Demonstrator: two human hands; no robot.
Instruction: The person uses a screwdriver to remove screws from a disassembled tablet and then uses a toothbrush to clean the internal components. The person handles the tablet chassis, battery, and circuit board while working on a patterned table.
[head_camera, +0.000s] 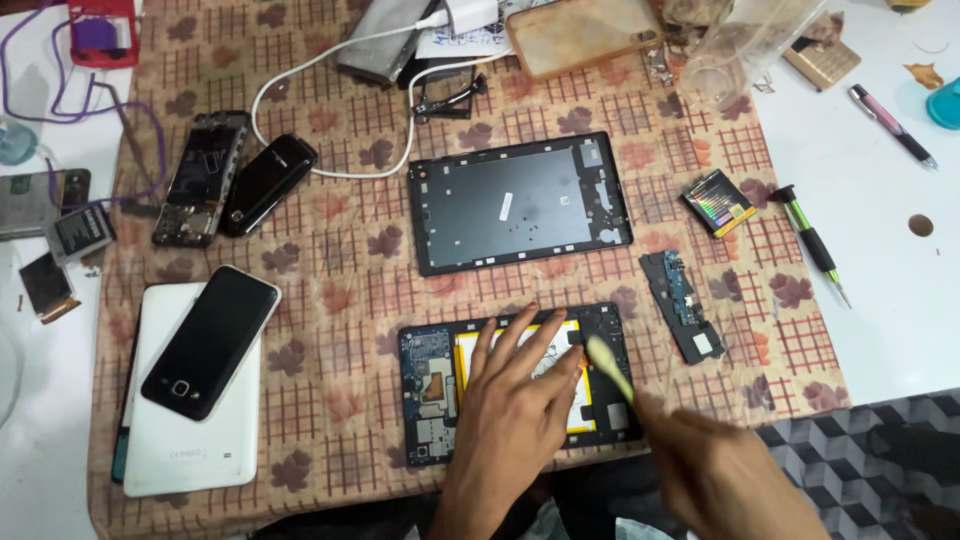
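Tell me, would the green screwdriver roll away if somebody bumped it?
Probably. The green screwdriver has a round, slim handle and lies on the smooth white table, not on the patterned cloth, so a sideways nudge would likely roll it. It looks stiff and light. Its thin tip seems sharp.

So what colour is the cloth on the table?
Tan tablecloth with brown leaves and checks, in the head view.

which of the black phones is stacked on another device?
The black smartphone at lower left, lying on the white tablet. The dark curved phone and the stripped phone further up lie directly on the cloth.
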